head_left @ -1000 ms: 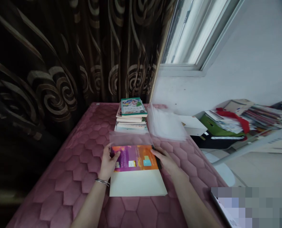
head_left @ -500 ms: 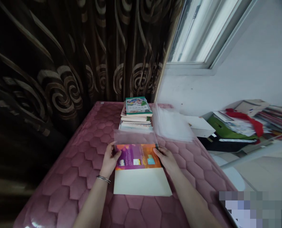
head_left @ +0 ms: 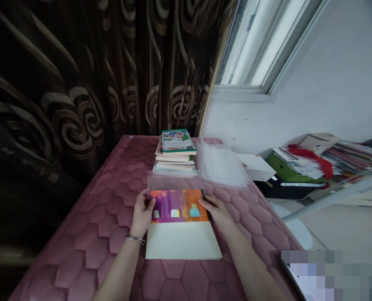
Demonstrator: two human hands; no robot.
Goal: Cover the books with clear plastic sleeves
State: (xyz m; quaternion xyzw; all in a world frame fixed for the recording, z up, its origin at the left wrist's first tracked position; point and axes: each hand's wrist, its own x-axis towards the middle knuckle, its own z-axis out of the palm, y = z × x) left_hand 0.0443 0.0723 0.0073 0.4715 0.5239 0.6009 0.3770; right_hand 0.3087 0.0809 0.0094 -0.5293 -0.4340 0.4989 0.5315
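An open book (head_left: 179, 228) lies on the pink quilted surface (head_left: 110, 217), its purple and orange cover flap spread above a cream page. A clear plastic sleeve (head_left: 173, 182) lies over the far edge of the flap. My left hand (head_left: 142, 214), with a bracelet at the wrist, pinches the flap's left edge. My right hand (head_left: 215, 211) grips the right edge, fingers curled over it.
A stack of books (head_left: 175, 152) with a green one on top stands behind. Loose clear sheets (head_left: 220, 165) lie to its right. A patterned dark curtain (head_left: 95, 75) hangs at the back; clutter of papers and a green box (head_left: 299, 165) fills the right.
The hands and book stay in nearly the same place; only the camera view shifts slightly left. My fingers sit a little further along the flap's edges.
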